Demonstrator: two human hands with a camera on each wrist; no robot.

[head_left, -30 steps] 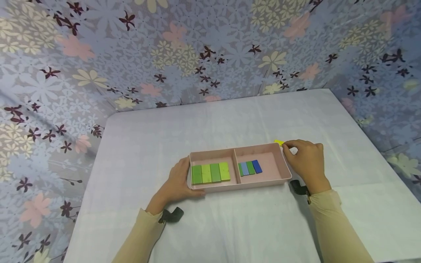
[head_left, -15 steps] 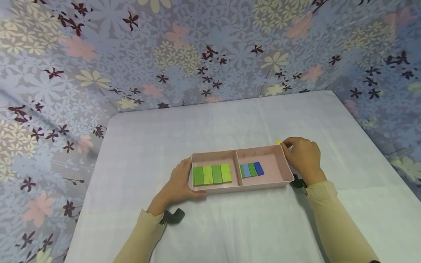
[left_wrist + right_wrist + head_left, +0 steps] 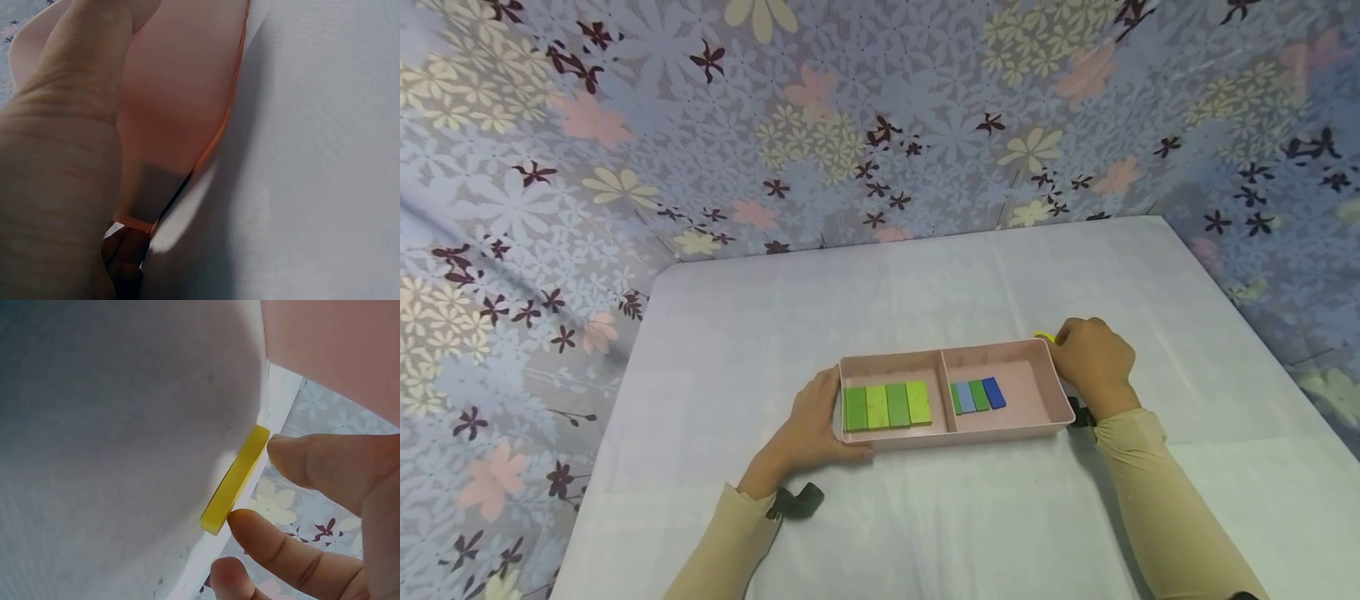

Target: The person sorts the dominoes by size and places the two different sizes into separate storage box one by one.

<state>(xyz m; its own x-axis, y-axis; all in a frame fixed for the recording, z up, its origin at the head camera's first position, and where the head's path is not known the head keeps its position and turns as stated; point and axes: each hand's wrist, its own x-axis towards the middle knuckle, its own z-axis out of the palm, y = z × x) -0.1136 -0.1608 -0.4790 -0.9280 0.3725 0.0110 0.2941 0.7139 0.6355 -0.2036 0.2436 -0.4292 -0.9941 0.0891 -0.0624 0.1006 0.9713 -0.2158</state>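
Note:
A shallow pink two-compartment box [image 3: 1007, 431] rests on the table. My left hand [image 3: 811, 425] grips its left end, thumb along the front wall; the left wrist view shows the thumb [image 3: 69, 125] against the pink wall and curled fingertips at the end. Several green and lime rectangular blocks [image 3: 887, 406] lie side by side in the left compartment. Smaller green, light blue and dark blue blocks [image 3: 977, 396] are in the right one. Just past the box's back right corner, my right hand [image 3: 1093, 362] pinches a small yellow block [image 3: 236, 481] between thumb and index finger.
White cloth covers the table [image 3: 865, 300]. Flowered fabric [image 3: 925, 125] hangs behind it and at both sides. A black wrist strap piece [image 3: 800, 500] shows by the left wrist, another [image 3: 1079, 412] by the right.
The whole head view has shifted slightly, so everything sits a little lower. My right hand has drawn nearer the box's right end by the yellow block. My left hand keeps its place on the box.

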